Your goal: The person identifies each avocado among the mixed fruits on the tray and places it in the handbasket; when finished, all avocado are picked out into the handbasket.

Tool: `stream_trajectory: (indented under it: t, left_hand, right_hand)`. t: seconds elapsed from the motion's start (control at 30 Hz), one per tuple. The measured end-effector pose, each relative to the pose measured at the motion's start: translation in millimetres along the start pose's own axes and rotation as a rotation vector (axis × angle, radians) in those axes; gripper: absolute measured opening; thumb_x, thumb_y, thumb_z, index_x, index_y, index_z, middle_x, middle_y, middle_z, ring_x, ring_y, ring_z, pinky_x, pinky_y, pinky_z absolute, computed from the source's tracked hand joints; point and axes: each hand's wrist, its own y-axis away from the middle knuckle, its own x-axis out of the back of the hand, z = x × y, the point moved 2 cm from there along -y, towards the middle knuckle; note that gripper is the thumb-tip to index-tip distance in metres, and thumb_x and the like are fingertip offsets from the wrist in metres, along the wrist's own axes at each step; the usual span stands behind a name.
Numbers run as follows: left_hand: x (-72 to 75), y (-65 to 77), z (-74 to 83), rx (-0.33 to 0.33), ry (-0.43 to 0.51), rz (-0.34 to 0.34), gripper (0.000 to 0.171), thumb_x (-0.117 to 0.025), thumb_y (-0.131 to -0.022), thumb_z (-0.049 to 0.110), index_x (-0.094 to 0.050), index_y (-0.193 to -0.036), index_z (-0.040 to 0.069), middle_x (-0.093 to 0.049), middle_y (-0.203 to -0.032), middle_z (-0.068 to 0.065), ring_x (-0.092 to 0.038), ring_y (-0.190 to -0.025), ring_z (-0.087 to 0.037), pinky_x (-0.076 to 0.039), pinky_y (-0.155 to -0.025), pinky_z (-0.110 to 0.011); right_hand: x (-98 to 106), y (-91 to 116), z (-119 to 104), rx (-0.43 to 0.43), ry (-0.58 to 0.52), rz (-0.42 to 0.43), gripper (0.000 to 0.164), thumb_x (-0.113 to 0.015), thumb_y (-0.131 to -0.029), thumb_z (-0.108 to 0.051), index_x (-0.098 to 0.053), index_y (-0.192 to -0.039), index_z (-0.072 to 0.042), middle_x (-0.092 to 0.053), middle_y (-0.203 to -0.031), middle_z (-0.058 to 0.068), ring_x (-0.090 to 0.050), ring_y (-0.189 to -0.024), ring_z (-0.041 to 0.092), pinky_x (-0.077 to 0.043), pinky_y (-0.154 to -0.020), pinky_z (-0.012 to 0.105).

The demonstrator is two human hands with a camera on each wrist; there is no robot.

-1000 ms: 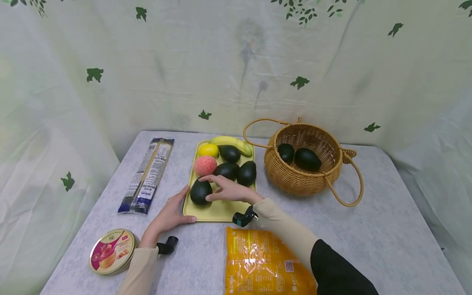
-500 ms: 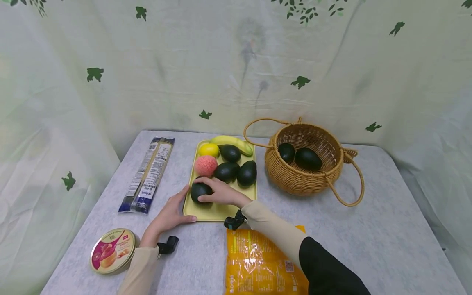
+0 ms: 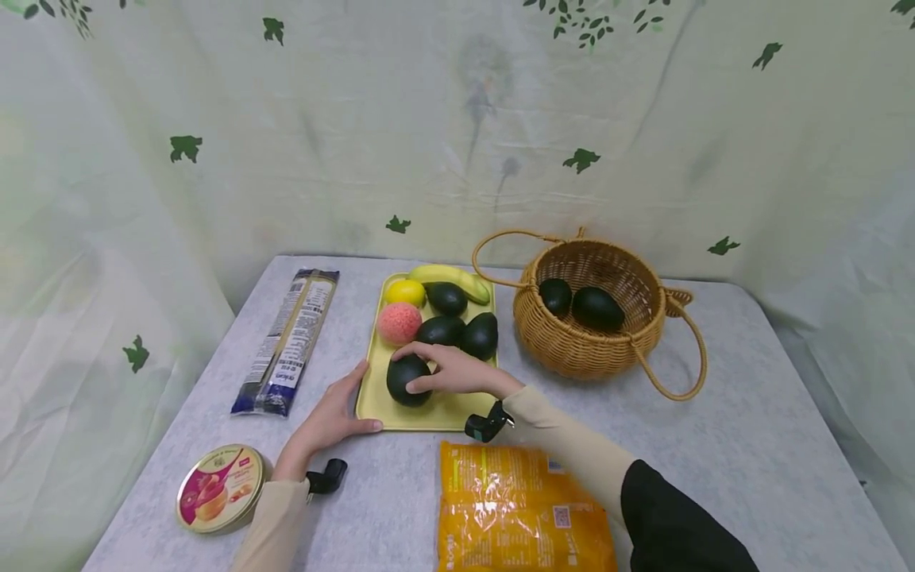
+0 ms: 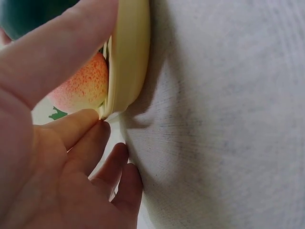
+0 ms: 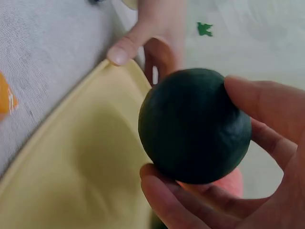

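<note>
My right hand (image 3: 461, 372) holds a dark green avocado (image 3: 409, 380) between thumb and fingers over the near part of the yellow tray (image 3: 457, 413). In the right wrist view, the avocado (image 5: 195, 126) sits above the tray, its round end facing the camera. My left hand (image 3: 330, 417) holds the tray's near left corner, thumb at the front rim and fingers along the left side. Farther back on the tray lie several avocados, including one avocado (image 3: 446, 299), a pink round peach-like fruit (image 3: 399, 323), a lemon (image 3: 405, 292) and a banana (image 3: 452, 280).
A wicker basket (image 3: 565, 356) with raised handles stands right of the tray, two avocados (image 3: 597, 308) inside. An orange packet (image 3: 525, 508) lies in front. On the left are a long blue-and-gold packet (image 3: 286, 342) and a round tin (image 3: 219, 488). A curtain hangs behind the table.
My right hand first reached farther over the avocado at the tray's left, then moved right with it, away from the left rim. The left hand has stayed at the tray corner.
</note>
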Motion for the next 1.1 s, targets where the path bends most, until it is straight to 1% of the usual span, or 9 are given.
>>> stream_trajectory:
  t: [0.07, 0.17, 0.27, 0.4, 0.5, 0.6, 0.83, 1.0, 1.1]
  left_hand:
    - [-0.5, 0.1, -1.7, 0.008, -0.006, -0.004, 0.103, -0.084, -0.073, 0.022, -0.019, -0.147, -0.011, -0.022, -0.150, -0.030, -0.020, -0.136, -0.047, -0.018, -0.109, -0.059]
    - [-0.8, 0.2, -3.4, 0.013, -0.013, -0.004, 0.103, -0.084, -0.073, 0.022, -0.019, -0.147, -0.011, -0.021, -0.151, -0.030, -0.020, -0.137, -0.047, -0.017, -0.109, -0.059]
    - [-0.3, -0.1, -3.6, 0.008, -0.019, 0.000, 0.104, -0.084, -0.073, 0.022, -0.019, -0.147, -0.011, -0.021, -0.151, -0.030, -0.020, -0.136, -0.047, -0.016, -0.110, -0.058]
    - [0.7, -0.5, -2.2, 0.011, -0.020, -0.004, 0.104, -0.084, -0.073, 0.022, -0.019, -0.147, -0.012, -0.021, -0.151, -0.030, -0.019, -0.137, -0.047, -0.015, -0.110, -0.058]
    - [1.1, -1.0, -1.4, 0.020, -0.019, -0.010, 0.103, -0.083, -0.074, 0.021, -0.018, -0.147, -0.012, -0.020, -0.151, -0.030, -0.018, -0.137, -0.047, -0.014, -0.110, -0.058]
    - [1.2, -1.1, -0.9, 0.025, -0.019, -0.014, 0.103, -0.083, -0.074, 0.022, -0.018, -0.147, -0.012, -0.020, -0.151, -0.029, -0.017, -0.137, -0.046, -0.014, -0.110, -0.058]
    - [0.9, -0.9, -1.8, 0.026, -0.020, -0.012, 0.103, -0.083, -0.074, 0.022, -0.018, -0.147, -0.012, -0.019, -0.152, -0.029, -0.018, -0.137, -0.047, -0.014, -0.110, -0.058]
    - [1.2, -0.4, -0.9, 0.031, -0.024, -0.016, 0.103, -0.083, -0.074, 0.022, -0.018, -0.147, -0.012, -0.019, -0.152, -0.029, -0.018, -0.137, -0.047, -0.014, -0.110, -0.057]
    - [1.6, 0.0, -0.3, 0.044, -0.024, -0.020, 0.103, -0.083, -0.075, 0.022, -0.017, -0.147, -0.011, -0.018, -0.152, -0.029, -0.017, -0.137, -0.047, -0.014, -0.110, -0.057]
  right_hand:
    - [7, 7, -1, -0.017, -0.072, -0.012, 0.045, -0.064, -0.093, -0.026, -0.051, -0.136, -0.021, -0.055, -0.127, -0.002, -0.058, -0.092, 0.014, -0.052, -0.080, 0.032]
    - [18, 19, -4, -0.039, -0.181, -0.031, 0.046, -0.062, -0.094, -0.026, -0.048, -0.138, -0.023, -0.057, -0.121, 0.004, -0.062, -0.087, 0.026, -0.054, -0.078, 0.045]
    - [32, 31, -6, -0.042, -0.247, -0.027, 0.046, -0.061, -0.095, -0.026, -0.047, -0.139, -0.025, -0.055, -0.124, 0.006, -0.057, -0.104, 0.029, -0.052, -0.082, 0.050]
    - [54, 49, -11, -0.049, -0.302, 0.019, 0.046, -0.061, -0.095, -0.026, -0.047, -0.139, -0.026, -0.048, -0.132, 0.006, -0.048, -0.118, 0.025, -0.052, -0.085, 0.045]
    - [73, 63, -12, -0.057, -0.300, 0.077, 0.047, -0.061, -0.095, -0.027, -0.046, -0.140, -0.027, -0.049, -0.128, 0.010, -0.053, -0.111, 0.025, -0.052, -0.085, 0.043]
    - [93, 78, -9, -0.066, -0.282, 0.144, 0.048, -0.061, -0.095, -0.029, -0.046, -0.140, -0.029, -0.050, -0.127, 0.010, -0.056, -0.106, 0.026, -0.051, -0.086, 0.045]
    - [138, 121, -3, -0.117, -0.290, 0.274, 0.051, -0.059, -0.096, -0.027, -0.042, -0.144, -0.023, -0.047, -0.134, 0.015, -0.052, -0.113, 0.031, -0.048, -0.090, 0.050]
    - [166, 152, 9, -0.180, -0.322, 0.368, 0.052, -0.056, -0.098, -0.024, -0.038, -0.146, -0.021, -0.037, -0.144, 0.014, -0.051, -0.115, 0.031, -0.050, -0.090, 0.045]
    - [177, 169, 17, -0.206, -0.340, 0.432, 0.051, -0.054, -0.099, -0.021, -0.037, -0.146, -0.019, -0.036, -0.145, 0.014, -0.056, -0.108, 0.029, -0.053, -0.086, 0.040]
